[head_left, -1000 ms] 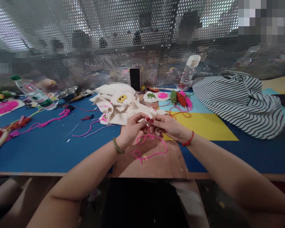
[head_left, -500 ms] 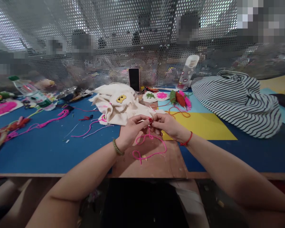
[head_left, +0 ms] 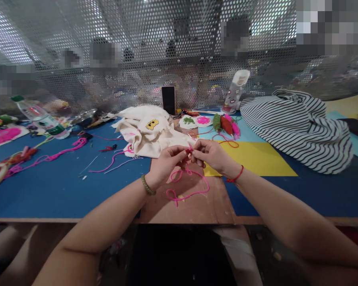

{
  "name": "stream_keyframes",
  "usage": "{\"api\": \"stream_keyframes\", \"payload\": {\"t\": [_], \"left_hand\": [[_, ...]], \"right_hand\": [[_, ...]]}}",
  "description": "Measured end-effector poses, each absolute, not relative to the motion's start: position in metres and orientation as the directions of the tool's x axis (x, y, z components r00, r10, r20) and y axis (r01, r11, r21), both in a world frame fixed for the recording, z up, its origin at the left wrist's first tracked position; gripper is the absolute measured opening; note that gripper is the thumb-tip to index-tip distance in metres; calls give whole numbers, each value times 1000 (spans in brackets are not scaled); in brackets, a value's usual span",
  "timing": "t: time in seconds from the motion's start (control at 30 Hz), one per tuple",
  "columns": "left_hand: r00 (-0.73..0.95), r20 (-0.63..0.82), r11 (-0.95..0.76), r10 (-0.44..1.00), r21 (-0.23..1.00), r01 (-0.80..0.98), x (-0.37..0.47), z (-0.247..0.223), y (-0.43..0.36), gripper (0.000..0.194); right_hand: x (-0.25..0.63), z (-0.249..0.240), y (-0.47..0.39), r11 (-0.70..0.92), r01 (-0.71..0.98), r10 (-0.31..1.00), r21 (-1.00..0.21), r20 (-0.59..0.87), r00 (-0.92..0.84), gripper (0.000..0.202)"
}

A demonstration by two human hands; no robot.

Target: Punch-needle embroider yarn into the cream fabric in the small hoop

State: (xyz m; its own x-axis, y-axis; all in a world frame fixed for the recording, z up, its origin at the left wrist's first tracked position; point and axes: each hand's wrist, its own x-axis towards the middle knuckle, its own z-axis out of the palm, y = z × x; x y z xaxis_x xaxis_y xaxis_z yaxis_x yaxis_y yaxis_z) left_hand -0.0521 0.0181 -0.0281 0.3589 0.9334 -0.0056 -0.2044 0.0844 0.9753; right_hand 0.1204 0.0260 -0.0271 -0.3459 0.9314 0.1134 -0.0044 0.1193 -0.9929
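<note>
My left hand [head_left: 172,160] and my right hand [head_left: 210,155] meet above the bare brown strip of the table, thumbs and fingertips pinched together. Between them runs pink yarn [head_left: 208,186], whose tail lies in loose loops on the wood below. A thin shiny sliver, perhaps a needle [head_left: 191,136], sticks up just beyond the fingertips; which hand grips it I cannot tell. Right behind the hands lies crumpled white cloth [head_left: 153,141] bearing a yellow embroidered animal face [head_left: 152,124].
Orange, green and pink yarn bundles [head_left: 226,125] lie by a yellow sheet [head_left: 256,161]. A striped cloth [head_left: 298,131] is heaped at right. A phone [head_left: 168,99] and a white bottle [head_left: 237,89] stand before the perforated metal screen [head_left: 143,75]. A plastic bottle [head_left: 44,119] leans at left.
My right fingertips have shifted slightly, and a bit of pink yarn now shows above the pinch. The yarn loops on the table look nearly the same.
</note>
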Motion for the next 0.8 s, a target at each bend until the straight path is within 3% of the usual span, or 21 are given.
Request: {"api": "stream_keyframes", "payload": {"t": [0.3,0.5,0.6,0.8], "left_hand": [[338,12,60,941,978,-202,-55,-24,20,24],[271,241,-268,932,961,67,-51,-23,14,13],[275,304,-353,912,923,151,-50,-23,12,10],[268,219,-251,938,964,89,-50,-22,13,11]], "right_hand": [[121,-28,25,141,68,947,-988,115,-301,22],[120,-32,24,181,96,952,-979,150,-267,20],[119,-32,23,209,114,948,-971,172,-269,19],[119,-29,21,269,192,943,-944,217,-253,15]]}}
